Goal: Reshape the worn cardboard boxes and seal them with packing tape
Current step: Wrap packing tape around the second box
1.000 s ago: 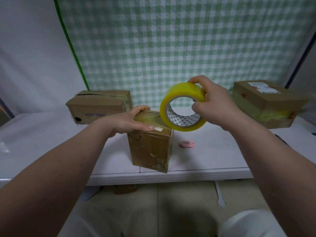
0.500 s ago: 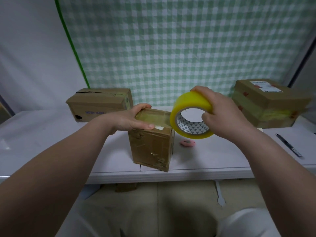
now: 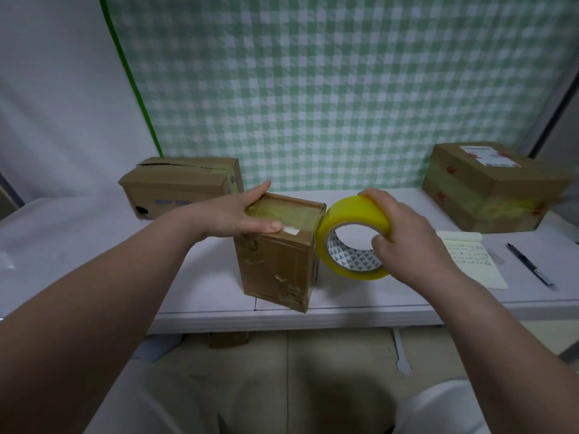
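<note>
The right hand (image 3: 413,242) grips the tape roll (image 3: 354,214), which touches the top edge of the box (image 3: 275,270) at the box's 3 o'clock. The left hand (image 3: 241,214) clasps the box's taped top from 9 o'clock. The box stands upright near the front edge of the table (image 3: 94,239).

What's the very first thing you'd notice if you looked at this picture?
The bright yellow tape roll jumps out first, gripped by the right hand just right of the small box standing near the front of the table. The left hand holds that box's taped top. Behind everything hangs a big green checked cloth.
</note>
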A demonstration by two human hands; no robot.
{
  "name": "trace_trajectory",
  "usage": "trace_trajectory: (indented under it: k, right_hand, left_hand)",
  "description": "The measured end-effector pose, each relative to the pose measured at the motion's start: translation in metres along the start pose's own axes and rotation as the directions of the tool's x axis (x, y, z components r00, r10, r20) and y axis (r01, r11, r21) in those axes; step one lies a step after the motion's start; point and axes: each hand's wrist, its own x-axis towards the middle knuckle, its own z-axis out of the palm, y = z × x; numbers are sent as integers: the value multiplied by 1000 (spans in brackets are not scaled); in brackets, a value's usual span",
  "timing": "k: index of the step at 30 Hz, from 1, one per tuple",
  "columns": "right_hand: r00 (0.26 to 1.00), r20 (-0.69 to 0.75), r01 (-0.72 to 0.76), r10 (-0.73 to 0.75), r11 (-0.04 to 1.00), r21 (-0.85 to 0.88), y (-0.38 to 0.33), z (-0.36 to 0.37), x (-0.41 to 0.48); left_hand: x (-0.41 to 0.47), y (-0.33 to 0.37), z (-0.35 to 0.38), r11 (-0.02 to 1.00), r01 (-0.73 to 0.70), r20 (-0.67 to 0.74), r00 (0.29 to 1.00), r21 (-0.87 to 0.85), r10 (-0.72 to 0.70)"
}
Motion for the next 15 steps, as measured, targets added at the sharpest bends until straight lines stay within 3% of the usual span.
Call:
trace_trajectory:
  k: [3, 7, 10, 15]
  right_hand:
    - [999, -35, -17, 17, 1000, 25, 2, 3, -6]
    - [998, -65, -14, 16, 1000, 20, -1, 5, -10]
    - [996, -77, -36, 38, 999, 25, -4, 5, -12]
    - [995, -44, -80, 85, 991, 103, -10, 0, -14]
  left_hand:
    - [-5, 0, 2, 976, -35, -69, 996, 216, 51]
    - [-9, 5, 6, 955, -36, -88, 994, 295, 65]
    - [-8, 19, 14, 895, -42, -114, 988, 445, 103]
    - [-9, 36, 34, 830, 40, -135, 990, 556, 43]
